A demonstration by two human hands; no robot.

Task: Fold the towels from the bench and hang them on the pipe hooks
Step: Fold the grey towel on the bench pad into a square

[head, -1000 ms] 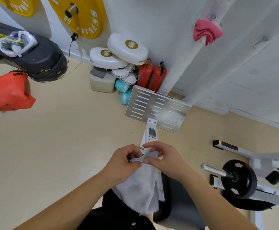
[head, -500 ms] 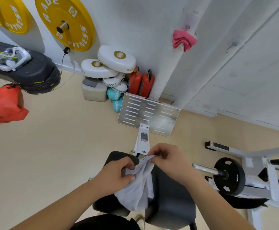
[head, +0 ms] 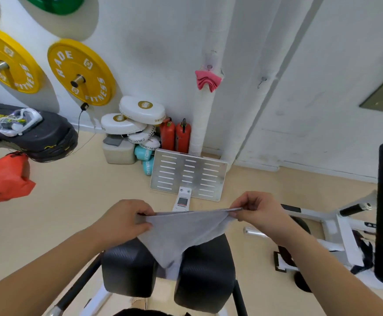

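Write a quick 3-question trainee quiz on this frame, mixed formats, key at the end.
1. True or false: the pink towel already hangs on the white pipe.
2. The grey towel is held by: A) left hand only B) right hand only C) both hands.
3. Fill in: the grey towel's lower end hangs over the black ____.

Key: 1 true; 2 C; 3 bench.

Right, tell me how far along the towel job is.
Done: one pink towel already hangs on a hook on the white pipe. In hand: the left hand and right hand stretch a grey towel by its top edge above the black bench pads, not yet folded. Left: fold it and hang it, perhaps on the bare hook. No other towels show.
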